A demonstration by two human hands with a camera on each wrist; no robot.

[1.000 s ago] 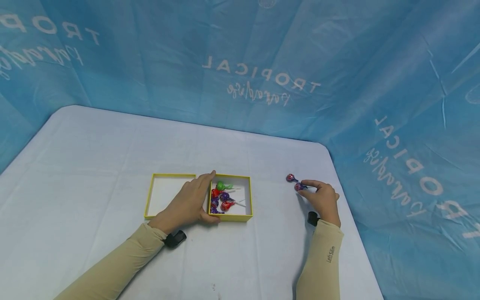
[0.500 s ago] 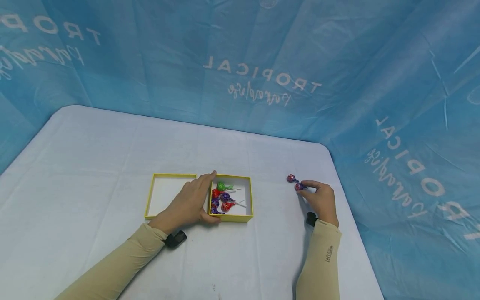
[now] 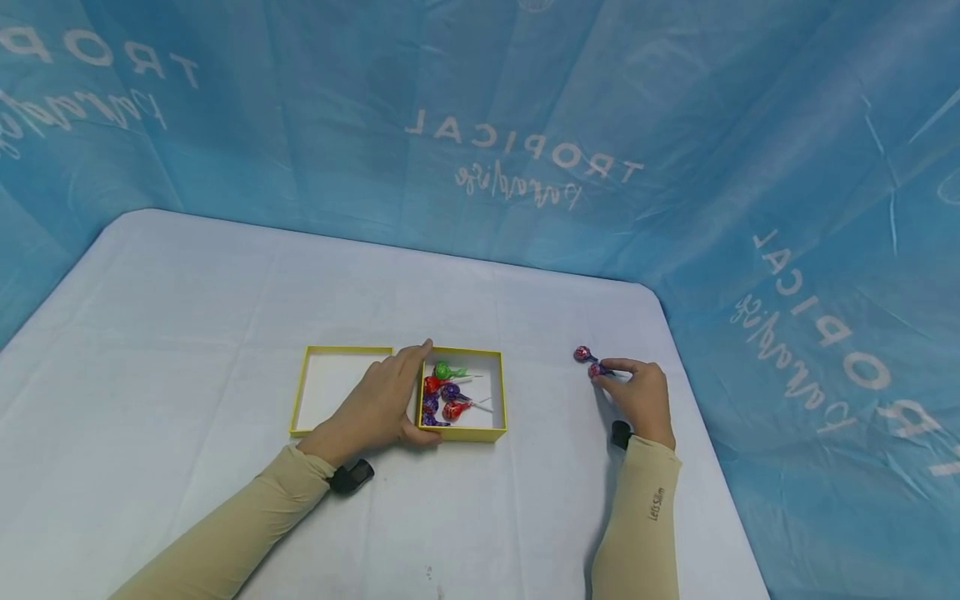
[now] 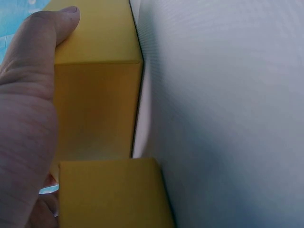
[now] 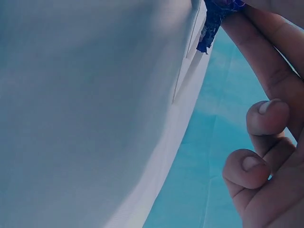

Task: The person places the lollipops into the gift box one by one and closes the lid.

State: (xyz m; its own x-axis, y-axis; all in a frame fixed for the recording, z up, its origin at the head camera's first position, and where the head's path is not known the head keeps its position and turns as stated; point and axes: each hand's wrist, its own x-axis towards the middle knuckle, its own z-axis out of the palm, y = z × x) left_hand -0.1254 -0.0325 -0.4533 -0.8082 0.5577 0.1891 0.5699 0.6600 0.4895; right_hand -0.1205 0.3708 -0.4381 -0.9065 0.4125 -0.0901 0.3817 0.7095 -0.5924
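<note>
- From where I stand, the person's right hand (image 3: pixel 643 402) pinches a round lollipop in shiny purple-and-red wrapping (image 3: pixel 597 371) between thumb and forefinger, out to the right of the box; two other fingers curl inward. I can't tell whether the sweet is lifted clear of the cloth.
- Just beyond it, slightly to the left, lies a second purple-and-red wrapped lollipop (image 3: pixel 582 354).
- The left hand (image 3: pixel 371 408) grips an open, rectangular yellow cardboard box with a white inside (image 3: pixel 472 435), spanning its left side: thumb against the near wall, fingertips at the far corner.
- Inside, crowded toward the left wall, are a green-wrapped lollipop (image 3: pixel 448 372) farthest back, two red-wrapped lollipops (image 3: pixel 454 410) and several purple-wrapped ones, with white sticks pointing right.
- Left of the box, partly behind the hand, sits a shallower yellow-edged white tray (image 3: pixel 302 392).
- Everything rests on a table spread with white cloth (image 3: pixel 225 292), and a blue curtain printed with mirrored "TROPICAL paradise" lettering (image 3: pixel 525 67) hangs around it.
- Both arms wear beige sleeves (image 3: pixel 637 525), with a small black device (image 3: pixel 351 477) at each wrist.
</note>
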